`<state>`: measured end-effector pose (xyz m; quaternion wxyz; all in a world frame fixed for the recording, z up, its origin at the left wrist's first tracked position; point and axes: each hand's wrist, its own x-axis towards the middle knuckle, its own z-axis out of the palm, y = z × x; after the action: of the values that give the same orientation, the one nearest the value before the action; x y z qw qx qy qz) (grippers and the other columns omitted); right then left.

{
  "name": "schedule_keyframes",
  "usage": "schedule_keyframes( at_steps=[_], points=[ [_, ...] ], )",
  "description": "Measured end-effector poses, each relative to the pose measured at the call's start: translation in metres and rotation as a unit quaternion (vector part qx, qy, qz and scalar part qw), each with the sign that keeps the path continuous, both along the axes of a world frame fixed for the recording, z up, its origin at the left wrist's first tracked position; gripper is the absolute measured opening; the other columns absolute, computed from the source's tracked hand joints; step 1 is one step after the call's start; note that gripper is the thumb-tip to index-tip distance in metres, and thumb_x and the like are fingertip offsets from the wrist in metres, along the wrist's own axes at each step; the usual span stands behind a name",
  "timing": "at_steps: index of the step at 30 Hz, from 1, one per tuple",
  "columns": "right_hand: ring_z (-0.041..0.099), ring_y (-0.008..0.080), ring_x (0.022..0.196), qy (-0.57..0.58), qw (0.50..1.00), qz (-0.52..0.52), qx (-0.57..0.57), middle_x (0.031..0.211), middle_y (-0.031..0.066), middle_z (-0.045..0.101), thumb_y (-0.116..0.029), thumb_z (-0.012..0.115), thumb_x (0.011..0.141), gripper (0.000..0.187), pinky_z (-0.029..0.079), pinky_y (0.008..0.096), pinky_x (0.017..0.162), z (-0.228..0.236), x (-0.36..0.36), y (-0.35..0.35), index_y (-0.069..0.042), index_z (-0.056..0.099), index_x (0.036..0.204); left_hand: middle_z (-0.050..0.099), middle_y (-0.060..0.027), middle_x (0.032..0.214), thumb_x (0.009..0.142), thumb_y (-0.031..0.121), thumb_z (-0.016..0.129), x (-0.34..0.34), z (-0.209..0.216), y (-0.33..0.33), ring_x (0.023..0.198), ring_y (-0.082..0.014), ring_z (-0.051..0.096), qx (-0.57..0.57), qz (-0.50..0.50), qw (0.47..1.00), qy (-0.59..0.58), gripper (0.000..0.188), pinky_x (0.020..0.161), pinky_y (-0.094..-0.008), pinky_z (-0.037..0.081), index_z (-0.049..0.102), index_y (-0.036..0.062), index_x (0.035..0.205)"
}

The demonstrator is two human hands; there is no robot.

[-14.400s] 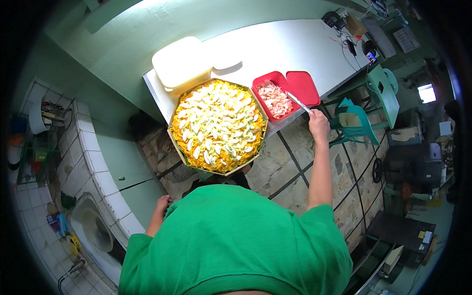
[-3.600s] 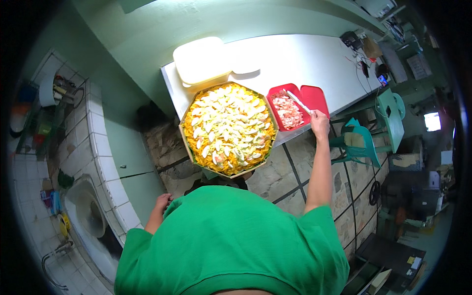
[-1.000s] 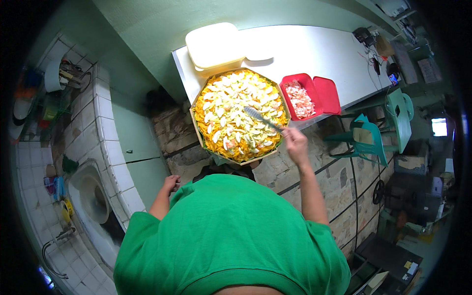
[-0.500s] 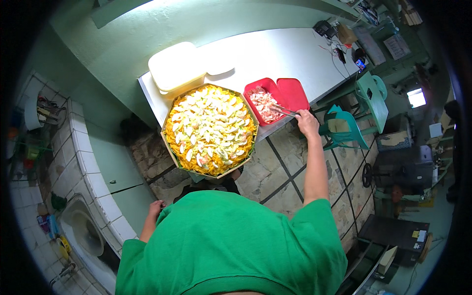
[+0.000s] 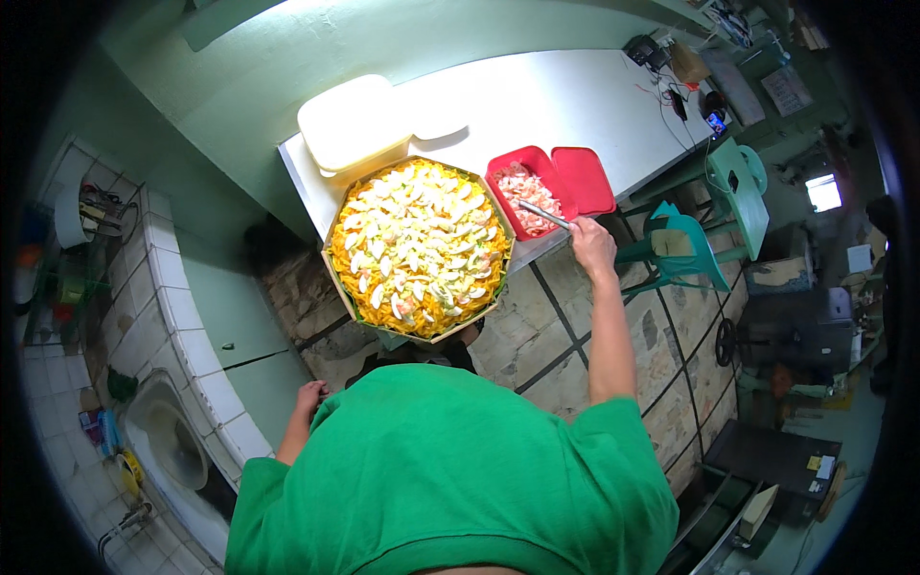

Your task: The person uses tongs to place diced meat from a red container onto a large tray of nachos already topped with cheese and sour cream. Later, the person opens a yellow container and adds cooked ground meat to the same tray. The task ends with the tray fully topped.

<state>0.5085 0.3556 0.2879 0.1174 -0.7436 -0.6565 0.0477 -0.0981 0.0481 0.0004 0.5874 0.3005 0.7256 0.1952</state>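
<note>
The white counter (image 5: 565,91) is carrying everything, and the eight-sided tray (image 5: 468,323) is looking like the touchiest load: its near side seems to be jutting past the edge, and whatever is propping it is hiding from me, so a leaning body could be tipping it. Just to its right, the red tub (image 5: 558,182) is sitting by that same edge, where a hard push could be shoving it off. The left grip (image 5: 310,394) is hanging low; I'm not managing to tell if it's holding anything. The right grip (image 5: 593,246) is grasping tongs (image 5: 544,216), their tips resting among pink pieces (image 5: 520,186) in the tub; a slack squeeze could be spilling some, and a careless swing could be knocking loose egg slices (image 5: 385,264) off the tray.
</note>
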Motion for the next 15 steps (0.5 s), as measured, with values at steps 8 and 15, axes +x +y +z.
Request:
schedule_keyframes(
  at_steps=[8, 15],
  points=[
    [0.063, 0.0311, 0.080, 0.100, 0.988, 0.046, 0.108, 0.086, 0.0120, 0.064, -0.019, 0.057, 0.093, 0.018, 0.048, 0.0397, 0.071, 0.025, -0.020, -0.040, -0.004, 0.067, 0.097, 0.064, 0.0015, 0.086, 0.093, 0.029, 0.055, 0.002, 0.002, 0.004, 0.066, -0.0136, 0.058, -0.026, -0.046, 0.998, 0.031, 0.021, 0.053, -0.0298, 0.042, 0.066, 0.0160, 0.105],
    [0.062, 0.0312, 0.081, 0.185, 0.968, 0.152, 0.074, 0.088, 0.0109, 0.064, -0.009, 0.061, 0.088, 0.016, 0.049, 0.0385, 0.070, 0.000, -0.089, -0.112, -0.005, 0.066, 0.102, 0.063, 0.0048, 0.087, 0.094, 0.031, 0.053, 0.009, 0.002, 0.013, 0.067, -0.0107, 0.058, -0.127, 0.079, 0.989, -0.018, 0.022, 0.056, -0.0307, 0.042, 0.064, 0.0187, 0.109]
  ],
)
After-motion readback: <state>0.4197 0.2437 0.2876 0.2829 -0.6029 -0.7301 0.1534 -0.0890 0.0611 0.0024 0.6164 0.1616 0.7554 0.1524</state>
